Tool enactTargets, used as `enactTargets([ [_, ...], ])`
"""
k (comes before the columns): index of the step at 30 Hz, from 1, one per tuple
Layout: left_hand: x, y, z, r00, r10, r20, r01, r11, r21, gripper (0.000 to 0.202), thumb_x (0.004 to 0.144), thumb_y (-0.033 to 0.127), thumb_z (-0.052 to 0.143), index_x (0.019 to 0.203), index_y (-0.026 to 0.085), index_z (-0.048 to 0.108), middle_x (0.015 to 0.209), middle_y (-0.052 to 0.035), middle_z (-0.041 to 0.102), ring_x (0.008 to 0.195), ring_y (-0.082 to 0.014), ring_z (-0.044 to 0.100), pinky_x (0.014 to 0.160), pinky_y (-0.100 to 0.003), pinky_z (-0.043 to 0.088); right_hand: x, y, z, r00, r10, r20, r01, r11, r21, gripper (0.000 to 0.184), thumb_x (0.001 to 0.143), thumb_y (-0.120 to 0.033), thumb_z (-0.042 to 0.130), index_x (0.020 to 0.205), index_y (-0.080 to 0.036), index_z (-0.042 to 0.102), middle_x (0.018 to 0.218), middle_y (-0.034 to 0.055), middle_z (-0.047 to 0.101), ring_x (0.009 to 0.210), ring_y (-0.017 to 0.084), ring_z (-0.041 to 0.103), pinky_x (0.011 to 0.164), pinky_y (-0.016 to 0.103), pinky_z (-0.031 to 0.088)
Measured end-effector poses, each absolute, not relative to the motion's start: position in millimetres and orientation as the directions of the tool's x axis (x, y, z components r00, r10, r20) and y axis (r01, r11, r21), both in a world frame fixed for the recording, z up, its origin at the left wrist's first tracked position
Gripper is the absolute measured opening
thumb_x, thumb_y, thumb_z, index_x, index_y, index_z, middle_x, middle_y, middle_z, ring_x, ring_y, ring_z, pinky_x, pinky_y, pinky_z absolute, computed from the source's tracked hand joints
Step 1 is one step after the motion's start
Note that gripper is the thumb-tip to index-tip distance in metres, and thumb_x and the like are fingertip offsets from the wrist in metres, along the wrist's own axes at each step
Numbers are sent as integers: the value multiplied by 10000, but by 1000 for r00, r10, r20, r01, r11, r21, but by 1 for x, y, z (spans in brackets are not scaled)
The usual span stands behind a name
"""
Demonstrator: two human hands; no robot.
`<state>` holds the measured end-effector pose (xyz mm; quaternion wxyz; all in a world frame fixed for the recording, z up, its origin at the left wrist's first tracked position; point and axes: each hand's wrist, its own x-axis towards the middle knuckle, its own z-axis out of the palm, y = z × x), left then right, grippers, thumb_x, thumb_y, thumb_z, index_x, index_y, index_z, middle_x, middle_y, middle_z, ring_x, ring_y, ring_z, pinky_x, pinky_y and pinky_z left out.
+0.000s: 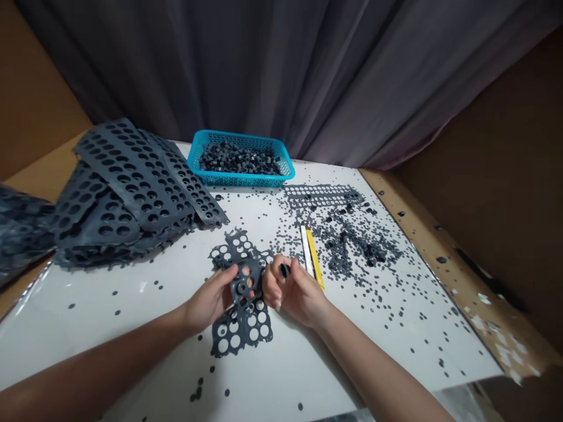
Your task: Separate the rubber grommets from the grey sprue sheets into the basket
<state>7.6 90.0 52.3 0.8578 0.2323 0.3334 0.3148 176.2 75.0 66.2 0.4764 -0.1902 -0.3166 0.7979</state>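
My left hand (pixel 213 296) grips a small piece of dark grey rubber sheet (pixel 243 287) with round holes, thumb on top. Between the thumb and fingers of my right hand (pixel 297 290) is a small black rubber plug (pixel 285 270), just right of that piece. Below both hands, perforated sheet scraps (pixel 241 331) lie on the white table, partly hidden by the held piece. A white and a yellow strip (pixel 315 258), perhaps tool handles, lie just beyond my right hand.
A blue basket (pixel 241 180) full of small black parts stands at the back. Stacked perforated rubber sheets (pixel 127 187) rise at the left, beside a dark plastic bag (pixel 21 234). Small dark discs (pixel 343 258) and a perforated strip (pixel 323 193) cover the right side of the table.
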Motion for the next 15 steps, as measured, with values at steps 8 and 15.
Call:
enactTargets([
  [8,8,91,49,586,690,-426,-364,693,622,328,628,479,685,669,156,637,688,-23,629,775,-200,567,733,-282,431,176,75,67,-508,861,0,-673,-397,-624,363,877,-502,446,718,-179,492,557,-27,502,435,80,415,459,199,339],
  [15,10,91,49,554,709,-435,-406,687,603,295,620,428,729,712,154,671,635,-7,639,630,-149,560,617,-239,455,178,75,70,-519,845,-130,-738,-519,-430,302,833,-468,555,778,-175,503,600,-49,481,474,59,371,453,165,289],
])
